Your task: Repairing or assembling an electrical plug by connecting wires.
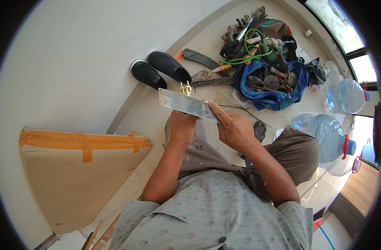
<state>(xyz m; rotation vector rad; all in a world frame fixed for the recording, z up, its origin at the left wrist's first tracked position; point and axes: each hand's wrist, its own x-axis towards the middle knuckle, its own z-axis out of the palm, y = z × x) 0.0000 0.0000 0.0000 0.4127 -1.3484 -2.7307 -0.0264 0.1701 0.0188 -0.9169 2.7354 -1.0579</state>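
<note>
Near the middle of the frame both hands hold a flat, shiny rectangular metal plate (186, 104), tilted so that its left end sits higher and farther up the picture than its right end. The left hand (183, 127) grips the plate from below, fingers curled closed around its lower edge. The right hand (235, 129) clamps the plate's right end, the index finger stretched flat along the top face and the other fingers folded under. Two small brass-coloured prongs (185, 88) stand up at the plate's upper edge. Just above the plate, toward the upper centre, a pair of black shoes (159, 70) lies side by side on the pale floor beside the white wall (73, 50). To the upper right, a blue bag (270, 85) lies open, heaped with hand tools, with a green cord (244, 52) looped over them; a trowel (209, 74) lies just left of it. At the right edge stand large clear water bottles (326, 135) with red handles. At the lower left sits a brown cardboard package (73, 179), wedge-shaped in this view, sealed along its top with strips of orange tape (84, 141).
</note>
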